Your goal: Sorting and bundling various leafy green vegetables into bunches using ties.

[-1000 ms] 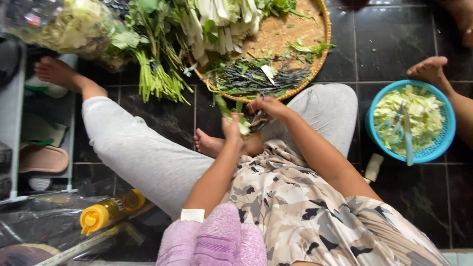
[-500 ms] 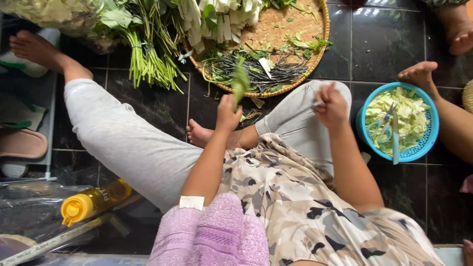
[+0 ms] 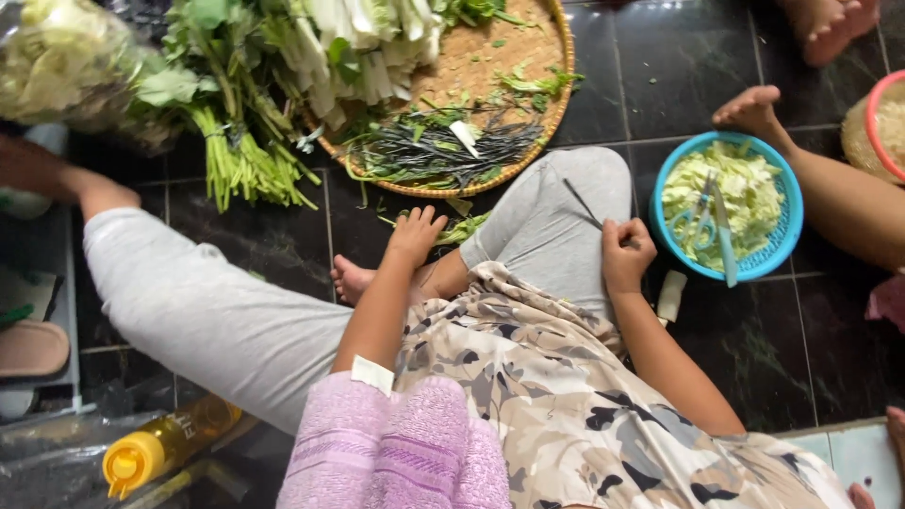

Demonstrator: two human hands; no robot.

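The person sits on the dark tiled floor [image 3: 716,377] with legs folded. The right hand [image 3: 626,253] rests on the grey-trousered knee, fingers closed round the lower end of a thin dark stem [image 3: 583,204]. The stem runs up and to the left from the fist, lying flat across the grey cloth, its far end short of the tray's edge. It is slender, straight, almost black, and stripped of leaf.

The left hand [image 3: 415,236] is stretched forward, fingers spread apart, the tips touching a small heap of green leaf scraps [image 3: 464,227] on the floor just below the tray; whether it grips any is not clear.

The round woven bamboo tray [image 3: 490,57] lies ahead of both hands. It carries a pile of similar dark stems [image 3: 452,151] near its lower rim and cut pale-stalked greens [image 3: 368,38] at its upper left. A tied bundle of long green stalks [image 3: 236,160] lies left of the tray. A blue plastic basket [image 3: 787,226] holding shredded pale leaves, with scissors [image 3: 702,212], stands just right of the right hand.
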